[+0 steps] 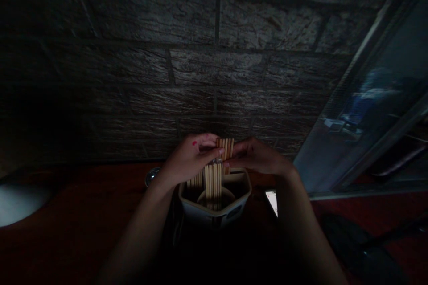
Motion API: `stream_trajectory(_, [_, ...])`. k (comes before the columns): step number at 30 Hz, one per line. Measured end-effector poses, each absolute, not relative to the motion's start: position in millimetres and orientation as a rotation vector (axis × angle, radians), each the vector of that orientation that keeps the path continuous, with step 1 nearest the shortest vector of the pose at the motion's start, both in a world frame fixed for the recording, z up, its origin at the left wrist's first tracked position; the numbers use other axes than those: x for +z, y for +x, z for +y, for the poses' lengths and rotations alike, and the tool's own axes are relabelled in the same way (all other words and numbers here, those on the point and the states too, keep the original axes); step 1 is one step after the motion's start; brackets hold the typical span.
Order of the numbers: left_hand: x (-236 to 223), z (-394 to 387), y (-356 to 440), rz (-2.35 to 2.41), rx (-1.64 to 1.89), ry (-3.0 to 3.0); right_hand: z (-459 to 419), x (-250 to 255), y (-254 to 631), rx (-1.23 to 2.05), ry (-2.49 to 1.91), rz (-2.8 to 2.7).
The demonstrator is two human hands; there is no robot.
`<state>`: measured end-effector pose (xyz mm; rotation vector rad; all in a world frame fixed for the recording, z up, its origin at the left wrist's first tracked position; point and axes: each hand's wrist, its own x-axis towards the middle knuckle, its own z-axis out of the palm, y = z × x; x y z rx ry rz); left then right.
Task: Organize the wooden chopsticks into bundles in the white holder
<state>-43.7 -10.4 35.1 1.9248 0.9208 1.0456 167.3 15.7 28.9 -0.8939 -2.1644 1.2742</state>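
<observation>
Between my hands is an upright bundle of thin wooden sticks (225,148) that look like chopsticks. My left hand (197,153) grips the bundle from the left, thumb across its front. From the right, my right hand (256,156) closes its fingers on the same bundle. Just below sits a light-rimmed plastic container (248,189) with a round compartment inside. More chopsticks (213,187) stand in it at the front, and others lie behind my left wrist. Something clear and shiny shows under my left thumb, too dim to name.
A dark stone-brick wall (214,67) rises right behind the reddish table (110,205). A lit phone (272,201) lies by my right forearm, and a round metal object (153,176) by my left. A glass door (361,120) stands at right, with a dark round base (361,249) on the floor.
</observation>
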Motion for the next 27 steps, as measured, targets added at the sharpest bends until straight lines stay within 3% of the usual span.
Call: stream_trajectory(27, [37.6,-15.5,-39.3,0.947,1.148,1.866,12.9,32.2,167.3,1.241,-0.865,-2.160])
